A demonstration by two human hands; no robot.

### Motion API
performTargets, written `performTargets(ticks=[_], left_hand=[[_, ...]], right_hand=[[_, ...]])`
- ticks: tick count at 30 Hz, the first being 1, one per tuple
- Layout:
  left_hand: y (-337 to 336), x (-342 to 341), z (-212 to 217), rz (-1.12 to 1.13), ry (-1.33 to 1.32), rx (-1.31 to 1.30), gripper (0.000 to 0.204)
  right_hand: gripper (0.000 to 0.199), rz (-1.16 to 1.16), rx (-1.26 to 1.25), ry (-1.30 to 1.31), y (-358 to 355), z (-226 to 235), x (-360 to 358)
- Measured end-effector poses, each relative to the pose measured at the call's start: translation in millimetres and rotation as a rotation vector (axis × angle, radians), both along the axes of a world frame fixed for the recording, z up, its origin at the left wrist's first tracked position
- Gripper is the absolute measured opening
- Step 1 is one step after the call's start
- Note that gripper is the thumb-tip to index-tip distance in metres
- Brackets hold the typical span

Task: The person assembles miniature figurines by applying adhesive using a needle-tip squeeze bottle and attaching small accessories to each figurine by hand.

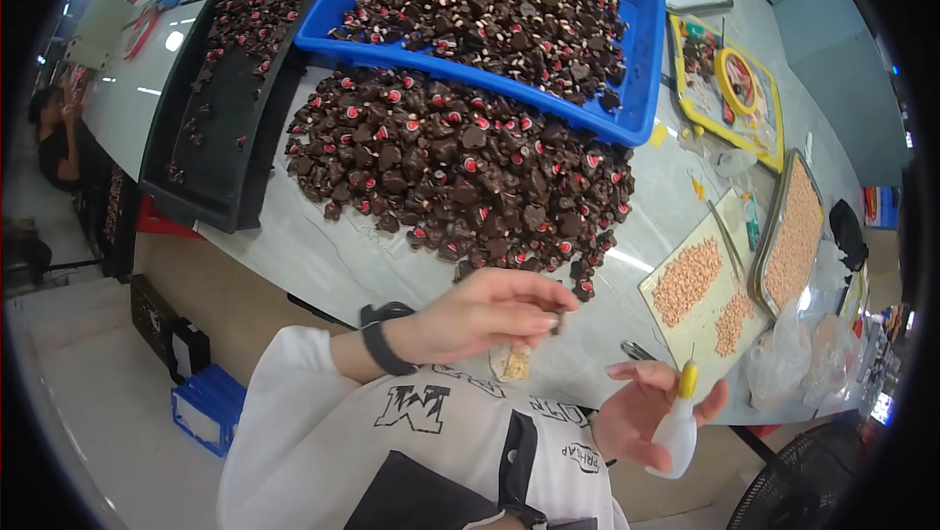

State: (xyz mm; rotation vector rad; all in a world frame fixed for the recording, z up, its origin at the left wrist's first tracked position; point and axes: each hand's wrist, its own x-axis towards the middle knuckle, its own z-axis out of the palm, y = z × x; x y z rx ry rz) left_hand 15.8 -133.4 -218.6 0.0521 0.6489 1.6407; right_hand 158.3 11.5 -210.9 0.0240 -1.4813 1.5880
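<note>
Left hand (478,317) pinches a small dark piece (558,323); right hand (641,417) grips a white, yellow-tipped plastic bottle (675,440). Oversqueezing could cause drips

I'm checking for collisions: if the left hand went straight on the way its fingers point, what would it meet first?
The left hand would probably first meet the pale tray bearing small pinkish pieces, near its left edge; height is unclear, so it might pass above.
</note>
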Motion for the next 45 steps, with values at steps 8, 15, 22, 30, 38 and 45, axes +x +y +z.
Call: performTargets(ticks=[8, 15, 22, 30, 38, 45], left_hand=[[12, 6, 6, -0.038, 0.068, 0.232, 0.019], [16, 8, 8, 0.081, 0.283, 0.288, 0.022], [17, 12, 11, 0.218, 0.516, 0.132, 0.025], [17, 9, 15, 0.197, 0.713, 0.131, 0.030], [11, 7, 6, 0.231, 0.782, 0.164, 0.035], [13, 9, 6, 0.171, 0.411, 0.170, 0.033]], right_hand=[[0.061, 0.311, 0.185, -0.086, 13, -4, -5], [0.065, 0.350, 0.214, -0.136, 15, 9, -15], [0.066, 0.206, 0.203, -0.120, 13, 7, -15], [0.068, 0.245, 0.193, -0.130, 12, 7, -18], [0.068, 0.415, 0.188, -0.244, 19, 7, -9], [0.067, 0.315, 0.053, -0.262, 11, 8, -5]])
